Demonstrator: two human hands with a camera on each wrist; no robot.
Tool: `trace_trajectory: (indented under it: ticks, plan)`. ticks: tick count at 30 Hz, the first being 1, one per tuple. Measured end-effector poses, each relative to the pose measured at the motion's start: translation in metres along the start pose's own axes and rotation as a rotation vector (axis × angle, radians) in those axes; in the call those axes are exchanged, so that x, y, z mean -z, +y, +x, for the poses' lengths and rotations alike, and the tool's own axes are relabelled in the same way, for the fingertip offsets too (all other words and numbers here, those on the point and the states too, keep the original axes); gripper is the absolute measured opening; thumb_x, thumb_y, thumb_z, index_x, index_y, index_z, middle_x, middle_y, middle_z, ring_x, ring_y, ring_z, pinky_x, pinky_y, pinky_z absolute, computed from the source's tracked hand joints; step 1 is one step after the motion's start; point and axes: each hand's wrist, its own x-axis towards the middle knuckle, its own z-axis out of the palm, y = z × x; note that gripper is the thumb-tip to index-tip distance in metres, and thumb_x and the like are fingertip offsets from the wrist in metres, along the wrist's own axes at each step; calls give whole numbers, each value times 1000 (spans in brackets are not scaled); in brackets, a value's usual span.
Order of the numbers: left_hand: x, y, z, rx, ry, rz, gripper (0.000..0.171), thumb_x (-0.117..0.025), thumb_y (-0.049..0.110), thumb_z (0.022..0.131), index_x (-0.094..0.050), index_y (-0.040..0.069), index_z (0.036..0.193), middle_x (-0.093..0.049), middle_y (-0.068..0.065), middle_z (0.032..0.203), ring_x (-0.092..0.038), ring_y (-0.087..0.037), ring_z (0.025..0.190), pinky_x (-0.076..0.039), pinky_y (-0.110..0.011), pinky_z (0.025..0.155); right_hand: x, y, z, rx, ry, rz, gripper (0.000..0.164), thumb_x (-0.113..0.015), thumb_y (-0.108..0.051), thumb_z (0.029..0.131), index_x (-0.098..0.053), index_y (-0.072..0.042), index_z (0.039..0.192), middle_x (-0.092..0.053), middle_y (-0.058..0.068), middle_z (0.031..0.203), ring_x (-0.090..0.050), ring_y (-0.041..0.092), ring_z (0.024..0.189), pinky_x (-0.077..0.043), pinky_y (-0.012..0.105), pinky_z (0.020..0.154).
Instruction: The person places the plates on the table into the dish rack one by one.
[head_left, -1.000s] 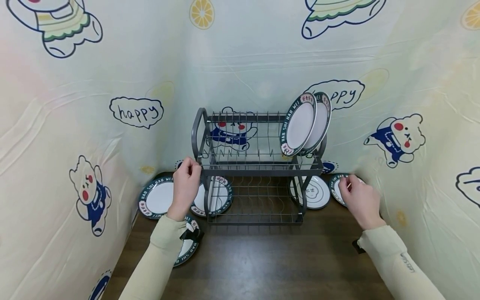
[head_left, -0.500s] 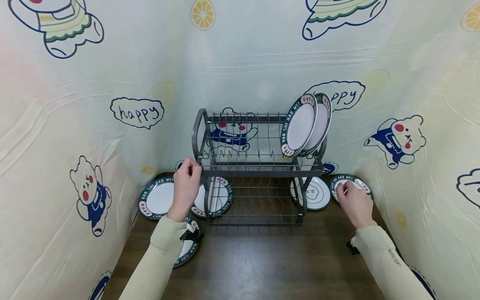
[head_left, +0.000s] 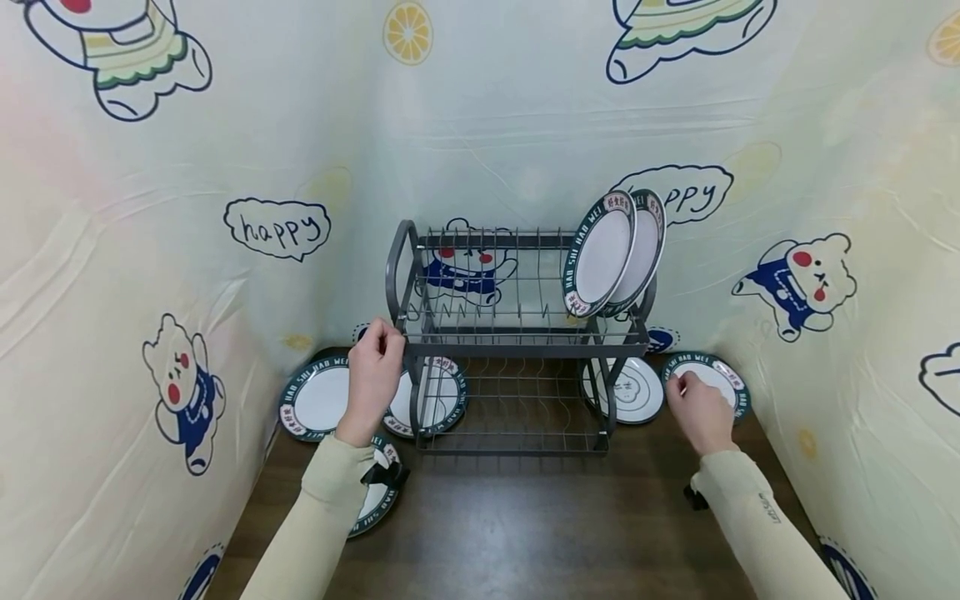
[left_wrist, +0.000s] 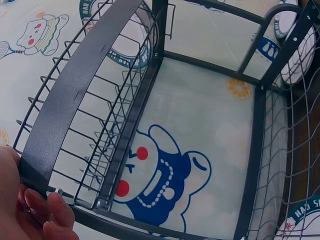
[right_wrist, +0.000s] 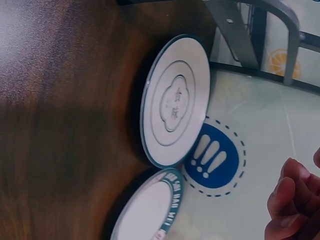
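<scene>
My left hand grips the left end of a dark grey two-tier dish rack; in the left wrist view its fingers curl round the frame at the upper tier's corner. Two white plates with green lettered rims stand tilted at the upper tier's right end, the front plate overlapping the rear plate. My right hand, fingers loosely curled and holding nothing, hangs over a green-rimmed plate right of the rack. Beside that lies an upturned plate, its underside showing a ring mark.
Left of the rack lie more green-rimmed plates: a back-left plate, a plate partly behind the rack's leg, and a nearer plate under my left forearm. The brown wooden table is hemmed in by a printed cloth.
My right hand has moved left and slightly down, uncovering more of the rightmost plate. The left hand keeps its grip on the rack, and the plates have not moved.
</scene>
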Motion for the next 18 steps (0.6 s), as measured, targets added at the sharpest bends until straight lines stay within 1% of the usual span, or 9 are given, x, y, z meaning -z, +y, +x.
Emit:
trace_trajectory:
  ticks: [6, 13, 18]
  plan:
    - [-1, -1, 0, 0, 5, -1, 18, -46, 10, 101, -49, 10, 84, -44, -7, 73, -42, -22, 60, -35, -30, 55, -12, 3, 2, -54, -49, -3, 34, -45, -30, 105, -57, -5, 86, -56, 11, 68, -54, 32, 62, -42, 48, 60]
    - [0, -2, 0, 8, 1, -3, 19, -46, 12, 103, -50, 9, 84, -44, -8, 73, -43, -23, 61, -35, -31, 55, -32, 15, 5, -84, -97, 3, 38, -42, -32, 106, -53, -6, 81, -52, 9, 66, -51, 29, 58, -39, 43, 57]
    - [0, -2, 0, 13, -5, -5, 20, -46, 12, 103, -50, 9, 85, -44, -8, 74, -44, -24, 62, -36, -31, 56, -44, 26, 5, -108, -124, 0, 37, -40, -31, 104, -51, -7, 79, -50, 9, 65, -50, 28, 57, -39, 42, 57]
